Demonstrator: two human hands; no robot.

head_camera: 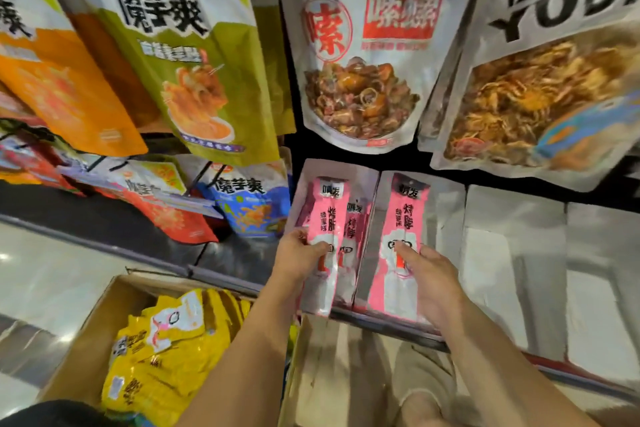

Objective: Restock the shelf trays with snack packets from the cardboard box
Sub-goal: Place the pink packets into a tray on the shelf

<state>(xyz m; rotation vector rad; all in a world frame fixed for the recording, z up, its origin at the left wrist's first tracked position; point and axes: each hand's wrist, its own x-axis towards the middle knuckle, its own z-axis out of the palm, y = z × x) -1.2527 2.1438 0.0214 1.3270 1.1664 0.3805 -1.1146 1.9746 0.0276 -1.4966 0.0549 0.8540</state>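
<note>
Two white shelf trays sit side by side on the low shelf, each holding long pink snack packets. My left hand pinches the front pink packet in the left tray, thumb on its face. My right hand lies on the pink packet in the right tray, forefinger stretched along it. Below left stands the open cardboard box, filled with several yellow snack packets.
Large snack bags hang on hooks above the trays. More white trays continue along the shelf to the right. A metal shelf rail runs across in front. Blue and orange bags stand on the shelf to the left. Shiny floor at far left.
</note>
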